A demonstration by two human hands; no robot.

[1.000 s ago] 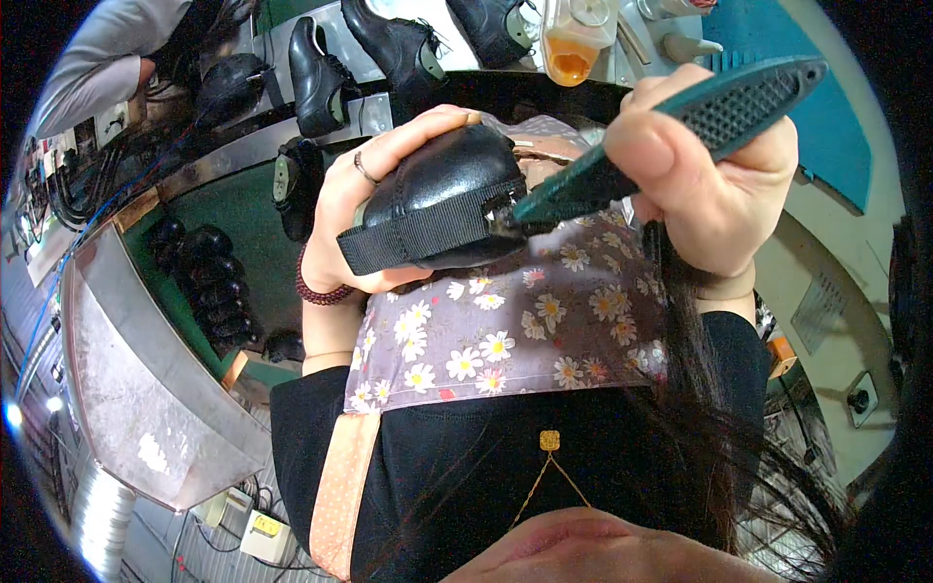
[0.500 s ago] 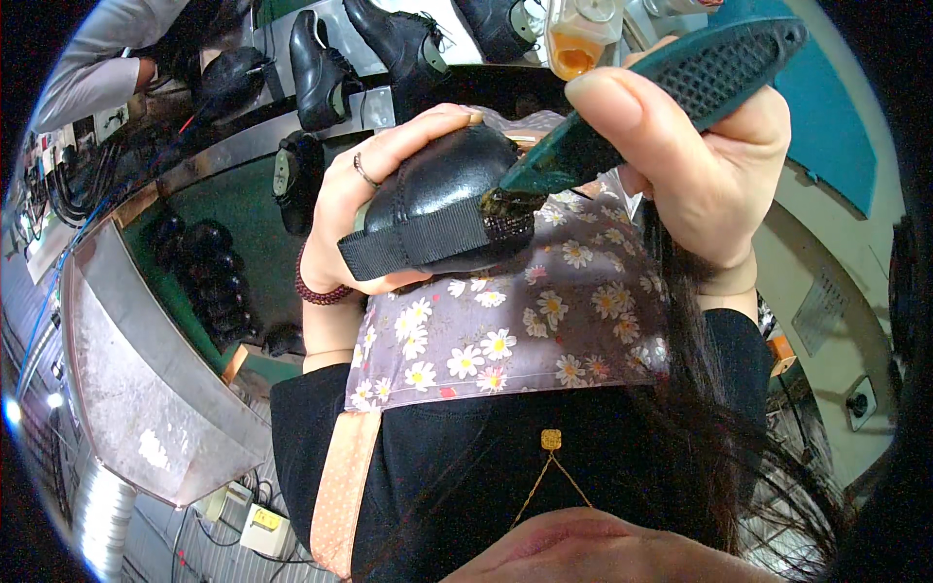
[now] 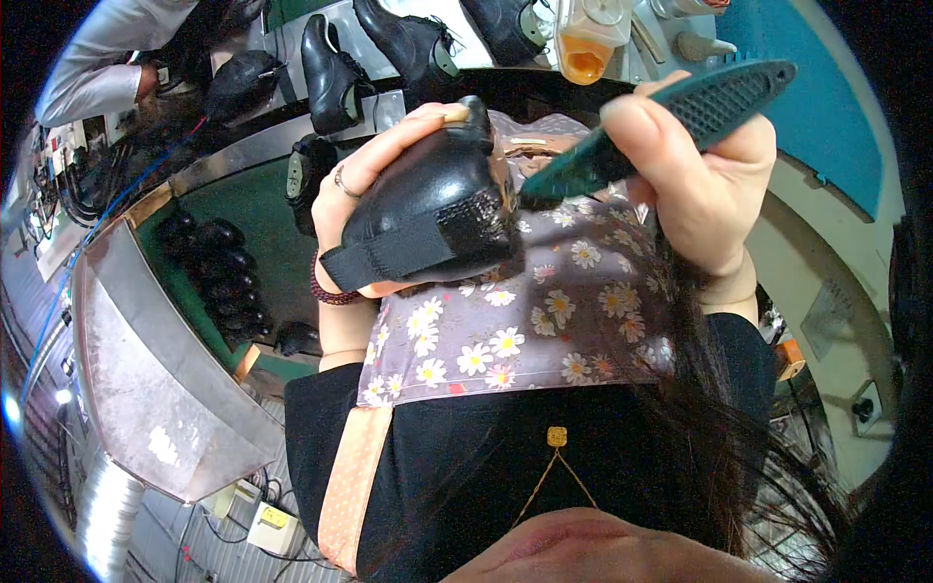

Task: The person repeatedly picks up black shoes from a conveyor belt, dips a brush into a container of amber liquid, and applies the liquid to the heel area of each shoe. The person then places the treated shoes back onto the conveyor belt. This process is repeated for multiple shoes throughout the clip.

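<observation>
Held up in front of my chest is a black leather shoe upper point(image 3: 418, 189), its brownish edge turned to the right. My left hand point(image 3: 355, 177) is closed around its far-left side, the thumb side partly hidden. A black ribbed ribbon point(image 3: 384, 257) lies across the near side of the upper, and a darker, wet-looking patch point(image 3: 476, 222) sits at its right end. My right hand point(image 3: 702, 185) grips a dark green brush point(image 3: 724, 109) with a textured handle. The brush's dark tip is right by the upper's edge; whether it touches, I cannot tell.
Several black shoes point(image 3: 330, 78) stand on the bench at the back. An open pot of amber liquid point(image 3: 583, 66) is beyond my right hand. Dark rounded pieces point(image 3: 216, 264) lie in a green-lined recess beside a metal hood point(image 3: 160, 374). Another person's sleeve point(image 3: 97, 83) is at far left.
The brush has come off the ribbon's right end and moved to the upper's edge. My left hand has turned the upper, so more of that edge shows.
</observation>
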